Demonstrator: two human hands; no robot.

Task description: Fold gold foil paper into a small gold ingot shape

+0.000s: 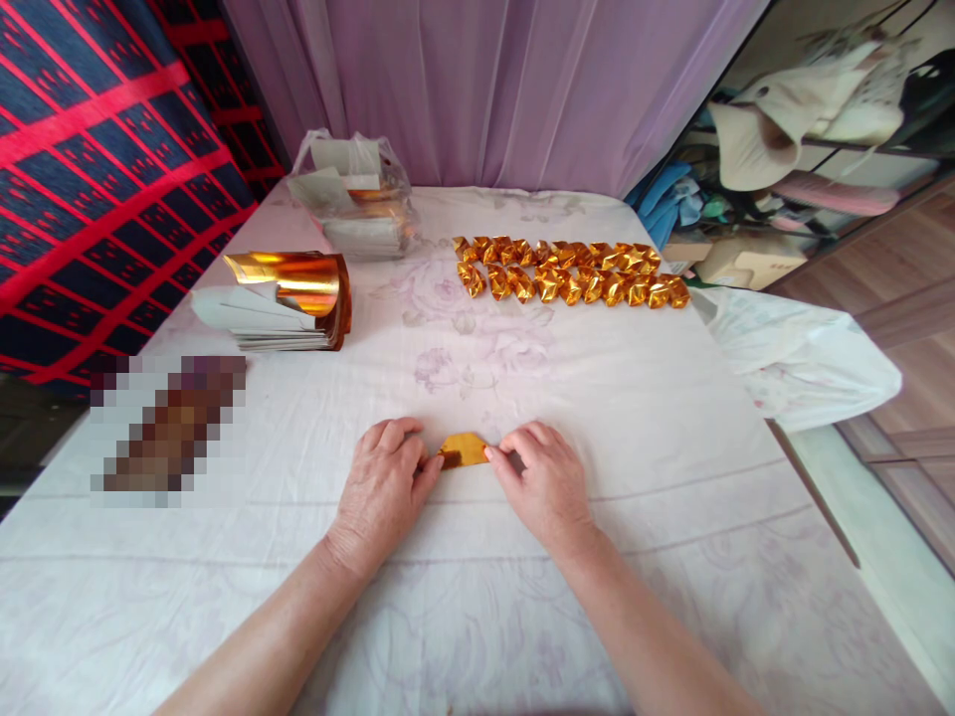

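Observation:
A small piece of folded gold foil paper (464,450) lies low over the table, flat along its lower side with slanted upper corners. My left hand (389,475) pinches its left end between thumb and fingers. At the opposite end, the thumb and fingertips of my right hand (543,479) are closed on the paper too. Beyond my hands, two rows of folded gold paper pieces (573,283) sit at the back right. A curled stack of gold foil sheets (287,303) with pale undersides rests at the left.
A clear plastic bag (362,204) with more sheets stands at the back left. A pixelated patch (175,428) hides something at the left. The flowered tablecloth (477,617) covers the table. Past its right edge are a white plastic bag (813,353) and a cluttered shelf (791,189).

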